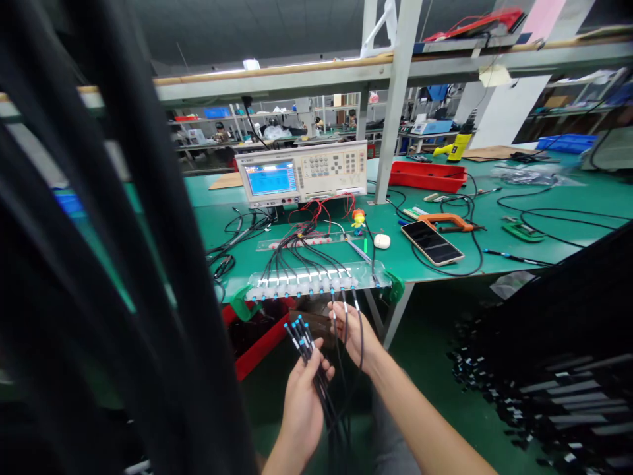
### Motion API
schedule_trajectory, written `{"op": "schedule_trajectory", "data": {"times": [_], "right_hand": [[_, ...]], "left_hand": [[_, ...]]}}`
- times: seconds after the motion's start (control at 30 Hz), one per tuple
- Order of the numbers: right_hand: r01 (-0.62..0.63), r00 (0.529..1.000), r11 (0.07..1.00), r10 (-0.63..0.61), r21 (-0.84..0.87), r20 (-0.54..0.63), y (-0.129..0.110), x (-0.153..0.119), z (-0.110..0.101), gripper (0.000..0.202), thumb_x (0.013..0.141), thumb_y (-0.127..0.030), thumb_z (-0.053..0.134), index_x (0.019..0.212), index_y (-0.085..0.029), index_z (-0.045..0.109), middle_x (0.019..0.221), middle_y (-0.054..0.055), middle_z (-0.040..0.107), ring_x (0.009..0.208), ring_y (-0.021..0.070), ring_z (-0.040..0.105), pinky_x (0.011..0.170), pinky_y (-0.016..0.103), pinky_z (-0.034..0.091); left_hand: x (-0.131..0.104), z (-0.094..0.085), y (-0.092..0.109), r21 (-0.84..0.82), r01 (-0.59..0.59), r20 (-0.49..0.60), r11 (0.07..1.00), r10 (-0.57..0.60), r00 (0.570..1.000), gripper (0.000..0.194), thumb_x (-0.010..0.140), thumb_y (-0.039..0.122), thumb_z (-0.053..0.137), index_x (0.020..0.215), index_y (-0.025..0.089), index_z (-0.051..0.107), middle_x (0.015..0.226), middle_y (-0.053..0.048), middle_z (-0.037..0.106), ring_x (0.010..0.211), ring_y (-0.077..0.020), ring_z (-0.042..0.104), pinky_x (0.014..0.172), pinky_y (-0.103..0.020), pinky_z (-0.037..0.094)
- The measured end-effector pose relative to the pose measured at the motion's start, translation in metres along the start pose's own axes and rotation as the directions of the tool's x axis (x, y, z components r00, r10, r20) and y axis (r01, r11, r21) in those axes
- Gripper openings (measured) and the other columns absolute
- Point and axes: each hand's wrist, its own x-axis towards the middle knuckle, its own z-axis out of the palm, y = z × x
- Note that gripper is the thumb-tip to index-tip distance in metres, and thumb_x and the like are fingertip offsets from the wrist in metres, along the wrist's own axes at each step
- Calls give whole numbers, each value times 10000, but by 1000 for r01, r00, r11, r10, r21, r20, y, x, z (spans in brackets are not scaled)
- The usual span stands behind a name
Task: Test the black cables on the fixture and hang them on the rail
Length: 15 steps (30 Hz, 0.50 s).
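My left hand (301, 406) is closed around a bundle of black cables (324, 399), their blue tips (299, 322) pointing up toward the bench. With thumb and fingers pinched, my right hand (355, 335) grips a black cable (333, 310) just below the clear connector strip (316, 282). Two more cables beside it hang from the strip's front edge and pass by my right hand. Blue ends line that edge. Thinner black leads (299, 254) run from the back of the strip toward a bench meter (304, 173) with a lit blue screen.
Green clamps (241, 305) hold the strip's ends. A phone (432, 242), an orange C-clamp (448, 222), a white earbud case (382, 241) and a red tray (428, 177) lie on the green bench. Black cables hang close at left (163, 198) and in a thick bundle at right (558, 330).
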Motion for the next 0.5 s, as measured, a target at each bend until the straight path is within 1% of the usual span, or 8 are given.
{"op": "schedule_trajectory", "data": {"times": [0.13,0.2,0.27,0.37,0.43,0.5], "right_hand": [[-94,995,974,84,208,57,-2,3,4,400,597,-352,876,897,-144,712,693,-45,582,557,33,482,563,153,451],[-115,992,958,98,264,78,-3,5,5,368,611,-321,873,887,-143,707,673,-55,569,542,26,467,547,139,450],[-112,992,954,92,277,84,-4,6,5,344,632,-311,864,891,-148,706,671,-57,572,543,26,470,544,133,450],[-112,992,969,95,220,85,-2,4,2,350,698,-391,814,943,-164,711,736,-38,615,577,40,516,582,156,472],[-112,991,987,103,111,89,0,0,-2,373,732,-448,773,970,-167,716,806,-10,653,625,58,560,633,181,486],[-109,985,993,113,-42,132,3,-6,-5,389,732,-460,767,974,-159,720,861,23,680,675,83,596,680,205,489]], "left_hand": [[1,-1,-4,31,-20,16,999,19,1000,200,734,186,756,923,140,710,756,12,600,593,-47,565,508,-140,499],[1,-1,-6,41,-15,33,999,14,999,223,696,209,791,890,139,706,734,22,587,581,-46,555,490,-135,480],[0,-1,-7,50,-13,43,999,11,999,241,676,226,808,875,138,703,720,23,585,578,-49,551,488,-137,474],[-4,1,-4,49,-16,58,999,13,998,235,675,221,807,868,140,700,711,22,592,573,-49,546,487,-136,461],[-6,2,-2,43,-18,55,999,15,998,219,680,210,800,861,140,698,700,23,590,568,-51,542,483,-135,451],[-8,4,0,38,-27,36,999,26,999,213,674,206,803,844,136,696,698,22,588,567,-54,541,476,-137,446]]}}
